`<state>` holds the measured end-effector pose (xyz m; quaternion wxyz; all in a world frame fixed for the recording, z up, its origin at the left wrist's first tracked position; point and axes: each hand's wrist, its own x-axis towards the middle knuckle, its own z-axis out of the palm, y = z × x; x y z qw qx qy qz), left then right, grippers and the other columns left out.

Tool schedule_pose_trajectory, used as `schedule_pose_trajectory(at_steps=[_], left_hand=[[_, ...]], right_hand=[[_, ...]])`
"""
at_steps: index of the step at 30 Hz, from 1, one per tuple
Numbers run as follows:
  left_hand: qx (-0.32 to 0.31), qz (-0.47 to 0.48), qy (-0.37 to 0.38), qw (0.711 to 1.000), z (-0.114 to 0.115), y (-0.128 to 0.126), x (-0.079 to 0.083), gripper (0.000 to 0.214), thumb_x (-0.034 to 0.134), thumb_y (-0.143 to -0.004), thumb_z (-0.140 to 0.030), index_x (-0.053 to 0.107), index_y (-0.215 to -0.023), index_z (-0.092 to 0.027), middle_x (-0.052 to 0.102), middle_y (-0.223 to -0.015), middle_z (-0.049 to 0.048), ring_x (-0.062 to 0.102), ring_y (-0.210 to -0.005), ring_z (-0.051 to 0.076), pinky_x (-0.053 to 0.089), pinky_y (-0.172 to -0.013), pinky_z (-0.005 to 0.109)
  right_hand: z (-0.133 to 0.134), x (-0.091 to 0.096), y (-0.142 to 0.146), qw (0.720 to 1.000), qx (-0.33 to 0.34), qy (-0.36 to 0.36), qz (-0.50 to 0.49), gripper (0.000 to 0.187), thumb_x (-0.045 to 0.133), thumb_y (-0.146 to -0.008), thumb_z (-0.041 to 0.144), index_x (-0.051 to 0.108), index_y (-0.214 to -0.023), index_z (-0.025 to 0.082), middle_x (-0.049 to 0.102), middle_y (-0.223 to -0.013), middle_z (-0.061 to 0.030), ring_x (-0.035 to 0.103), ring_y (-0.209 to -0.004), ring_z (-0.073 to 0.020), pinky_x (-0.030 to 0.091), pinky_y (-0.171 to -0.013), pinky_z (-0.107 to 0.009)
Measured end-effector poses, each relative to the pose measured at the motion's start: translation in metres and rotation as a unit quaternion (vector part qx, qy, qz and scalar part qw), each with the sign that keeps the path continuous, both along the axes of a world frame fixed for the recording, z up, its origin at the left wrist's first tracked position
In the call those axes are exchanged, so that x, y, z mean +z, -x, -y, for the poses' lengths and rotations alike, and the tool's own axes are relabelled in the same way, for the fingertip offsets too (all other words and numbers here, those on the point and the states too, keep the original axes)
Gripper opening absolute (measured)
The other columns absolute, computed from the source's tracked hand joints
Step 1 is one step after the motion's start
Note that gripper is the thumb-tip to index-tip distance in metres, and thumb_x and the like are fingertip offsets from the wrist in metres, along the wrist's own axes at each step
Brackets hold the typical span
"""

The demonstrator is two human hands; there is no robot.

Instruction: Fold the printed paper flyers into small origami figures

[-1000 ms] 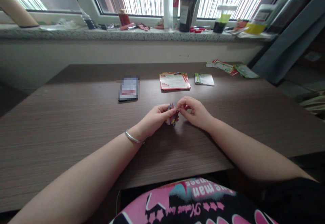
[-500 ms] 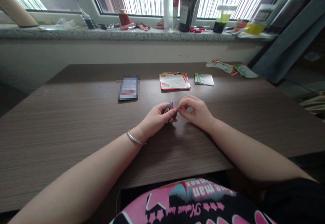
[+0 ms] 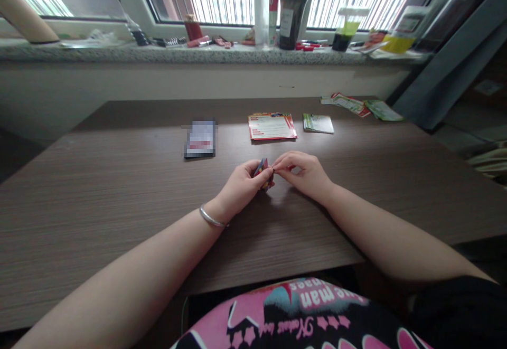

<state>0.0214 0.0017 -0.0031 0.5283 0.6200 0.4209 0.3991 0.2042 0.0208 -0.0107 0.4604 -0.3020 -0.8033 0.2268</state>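
Sitting low over the surface (image 3: 119, 180), near its middle, a small folded paper (image 3: 264, 171) in red, blue and yellow is held between both hands. It is clasped from the left by the left hand (image 3: 241, 188), whose grip is closed around it, thumb on top and fingers curled beneath. Its upper right corner is nipped by the right hand (image 3: 306, 173), grip closed there too, thumb and forefinger pressed on the edge. A red scrap is glimpsed under those fingers, and whether it belongs to the paper cannot be told. A silver bangle (image 3: 210, 217) is worn on the left wrist.

Beyond the hands, a dark card (image 3: 200, 138) with a blurred face is seen lying flat to the left. A red leaflet (image 3: 272, 126) lies straight ahead, with a green leaflet (image 3: 318, 123) just beside it on the right. More leaflets (image 3: 352, 104) are spread at the far right corner. Behind, a stone sill (image 3: 119, 53) is crowded: a white bottle (image 3: 264, 8), a dark cup (image 3: 292, 13) right beside it, a green cup (image 3: 344, 31) further right. At the near edge, a pink printed shirt (image 3: 285, 312) is caught.
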Motion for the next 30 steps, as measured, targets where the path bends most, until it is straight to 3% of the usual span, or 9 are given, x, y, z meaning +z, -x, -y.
schedule_pose_trajectory(at_steps=[9, 30], left_hand=[[0.017, 0.011, 0.005, 1.000, 0.0011, -0.0014, 0.0045, 0.029, 0.065, -0.079, -0.043, 0.057, -0.075, -0.016, 0.060, -0.066, -0.0009, 0.055, -0.060, 0.010, 0.043, -0.059, 0.022], [0.034, 0.049, 0.004, 0.998, 0.0011, -0.0033, -0.0014, 0.027, 0.067, -0.078, -0.040, 0.058, -0.077, -0.015, 0.057, -0.064, -0.0025, 0.051, -0.058, 0.009, 0.039, -0.057, 0.021]], right_hand=[[0.0033, 0.0016, 0.0045, 0.999, -0.019, 0.038, -0.028, 0.008, 0.066, -0.082, 0.025, 0.063, -0.076, 0.021, 0.071, -0.084, -0.0023, 0.065, -0.078, -0.0139, 0.049, -0.062, -0.026], [0.0038, -0.0021, 0.0085, 0.994, -0.028, 0.082, -0.060, 0.014, 0.071, -0.076, 0.029, 0.066, -0.070, 0.018, 0.067, -0.080, -0.0048, 0.063, -0.073, -0.0133, 0.051, -0.059, -0.025]])
